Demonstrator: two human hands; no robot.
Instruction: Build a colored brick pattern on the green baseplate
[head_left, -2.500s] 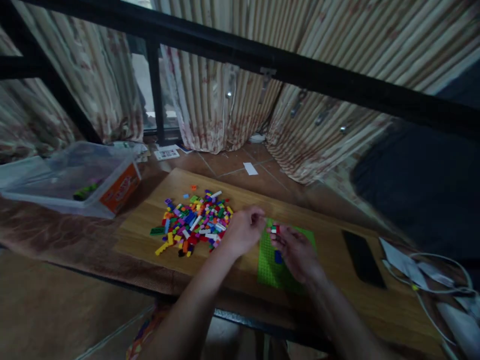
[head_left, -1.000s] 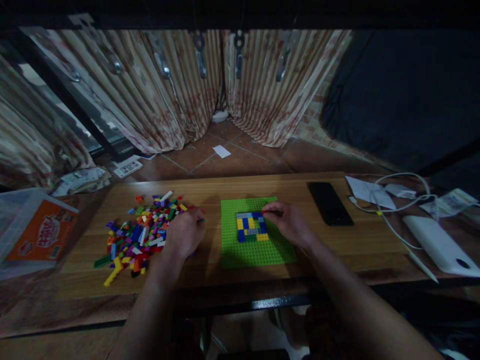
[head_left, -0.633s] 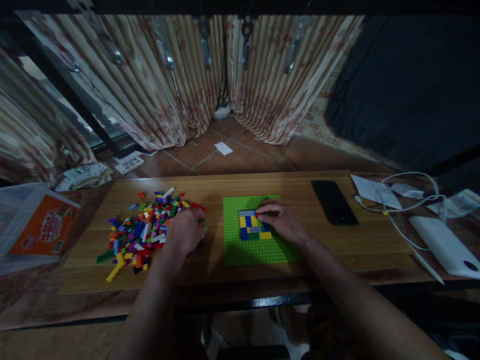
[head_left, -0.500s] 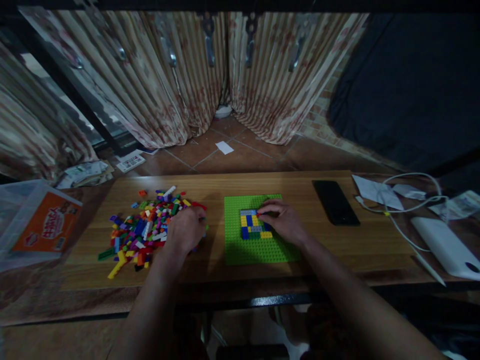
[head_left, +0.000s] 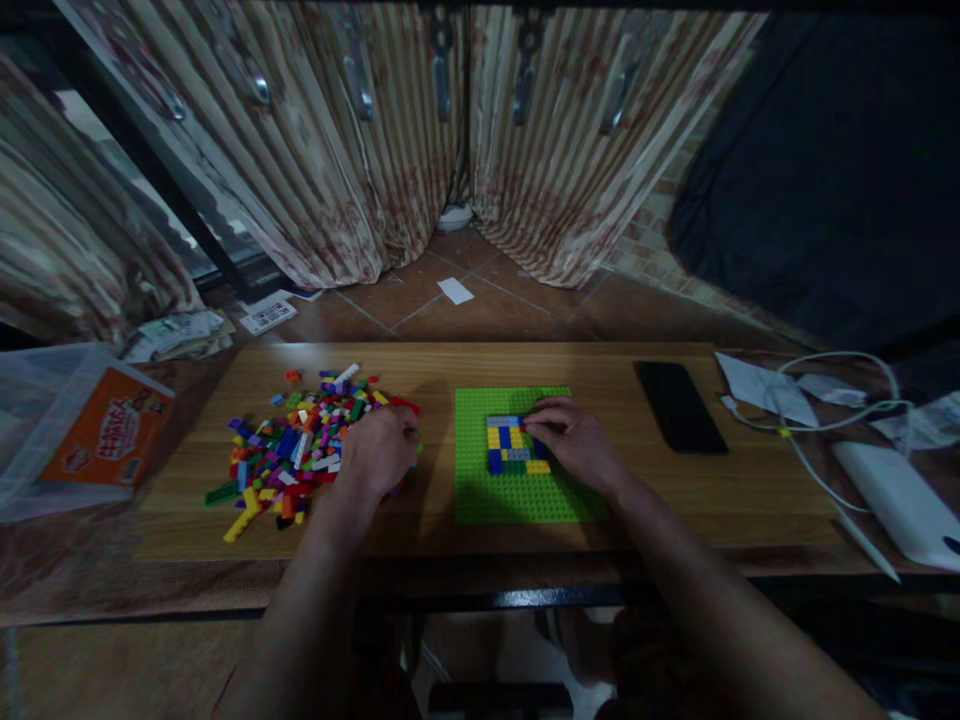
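- Left hand [head_left: 379, 455]: knuckles up, fingers curled down onto the near-right edge of the loose brick pile [head_left: 304, 448]. Whether it pinches a brick, cannot tell; fingertips hidden under the hand.
- Brick pile: many small mixed-colour bricks, spread on the table [head_left: 420, 370] to the left of the left hand and partly under it. A yellow long brick [head_left: 238, 524] lies at the pile's near-left fringe, a dark green one [head_left: 220, 493] just beyond it.
- Right hand [head_left: 574, 440]: resting on the green baseplate [head_left: 525, 490], fingers drawn together and pointing left, tips touching the right edge of the small brick patch [head_left: 510, 445]. A trace of red shows at the fingertips; too small to say if it is a held brick.
- Brick patch: flat block of blue, yellow and grey bricks pressed onto the baseplate, just left of the right hand's fingertips.
- Baseplate: flat on the table, between the two hands, mostly under and before the right hand.
- Right of the right hand, apart from it: black phone [head_left: 679, 405] face up, then papers [head_left: 765, 390], a white cable [head_left: 825, 420], a white power bank [head_left: 896, 500].
- Far left of the left hand: clear plastic box with an orange label [head_left: 105, 440].
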